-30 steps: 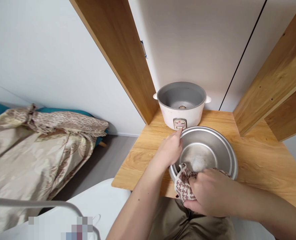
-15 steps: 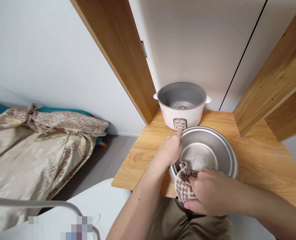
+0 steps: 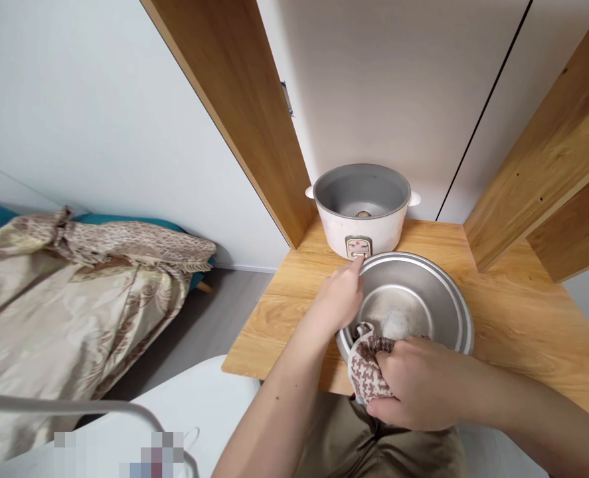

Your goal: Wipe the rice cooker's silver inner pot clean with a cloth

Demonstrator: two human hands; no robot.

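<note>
A round silver metal inner pot point(image 3: 431, 295) with a stepped rim stands on the wooden table. My left hand point(image 3: 342, 295) holds its left rim, the index finger stretched along the edge and the other fingers partly hidden. Bunched in my right hand point(image 3: 418, 385) is a brown-and-white patterned cloth point(image 3: 366, 372), at the pot's near rim. That hand covers part of the pot. Just behind the pot is a white rice cooker body point(image 3: 334, 229), uncovered, with a grey inside and a small front switch panel.
The wooden tabletop point(image 3: 518, 318) meets a white wall point(image 3: 374, 86) behind. Wooden posts rise at the left point(image 3: 234, 113) and right point(image 3: 538, 146). A fabric-covered bed or sofa point(image 3: 125, 318) lies to the left, and a white surface point(image 3: 209, 392) is at lower left.
Almost nothing differs. Both hands keep the same hold on the pot and the cloth, and the cooker has stayed in place.
</note>
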